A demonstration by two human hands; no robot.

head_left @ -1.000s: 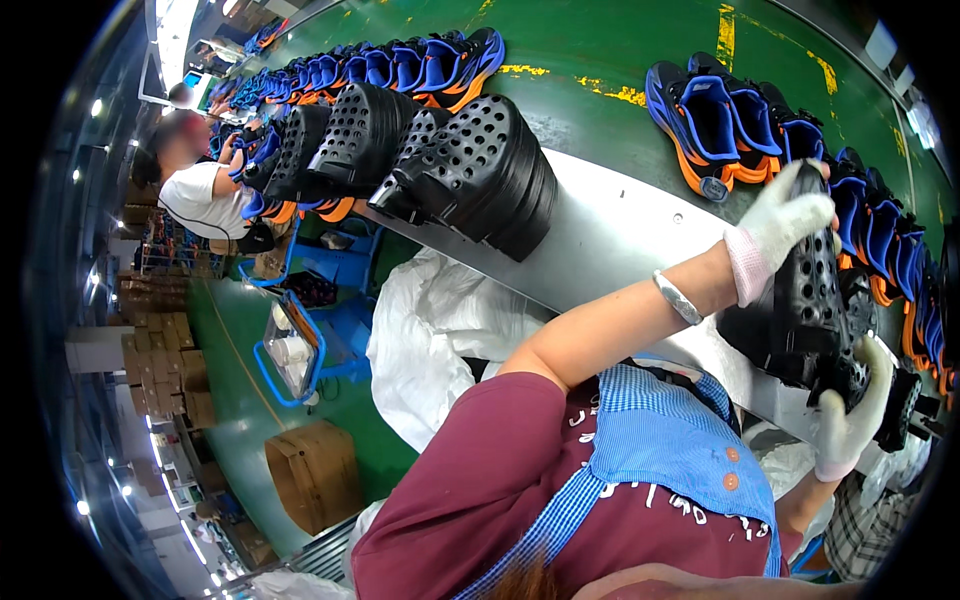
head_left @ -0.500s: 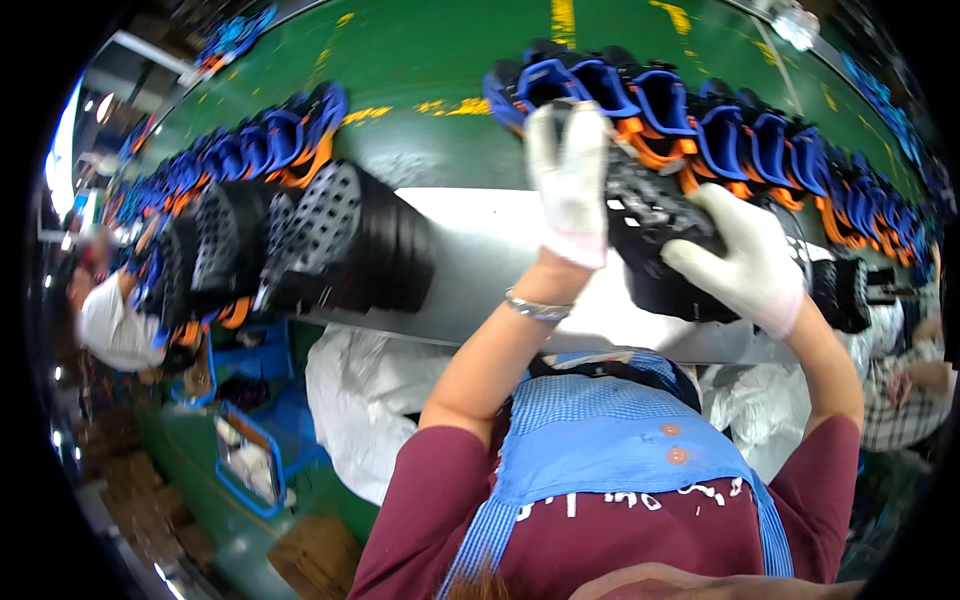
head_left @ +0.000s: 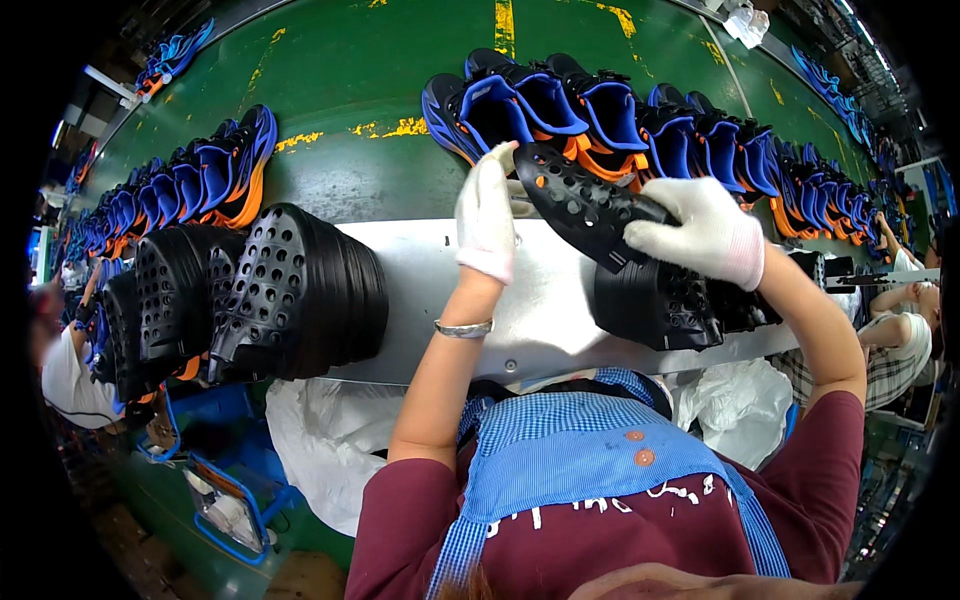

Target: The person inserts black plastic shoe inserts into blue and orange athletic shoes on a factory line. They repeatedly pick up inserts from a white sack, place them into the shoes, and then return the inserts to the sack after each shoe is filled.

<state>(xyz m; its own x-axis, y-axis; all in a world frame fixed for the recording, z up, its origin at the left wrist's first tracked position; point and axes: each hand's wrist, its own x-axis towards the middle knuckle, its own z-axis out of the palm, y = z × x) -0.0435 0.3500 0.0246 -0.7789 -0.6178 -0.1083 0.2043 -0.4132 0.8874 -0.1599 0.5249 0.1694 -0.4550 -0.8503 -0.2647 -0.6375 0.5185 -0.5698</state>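
My gloved right hand (head_left: 690,228) grips one end of a black plastic shoe insert (head_left: 580,205) full of round holes, holding it tilted above the table. The thumb lies along its near edge. My gloved left hand (head_left: 487,215) is upright at the insert's far tip, fingers stretched out and close together; whether it touches the tip I cannot tell. Below the insert, a stack of the same black inserts (head_left: 655,305) lies on the metal table (head_left: 440,290). Just beyond my hands stands a row of black, blue and orange shoes (head_left: 610,105).
Larger stacks of perforated black inserts (head_left: 300,290) stand at the table's left. Another shoe row (head_left: 215,170) lines the green surface (head_left: 370,80) behind them. White plastic bags (head_left: 330,430) hang below the table's near edge. Other people are at work at far left and right.
A single insert has come up in my right hand, above the stack that lay under my hands. My left hand has moved down slightly. The whole view has shifted.
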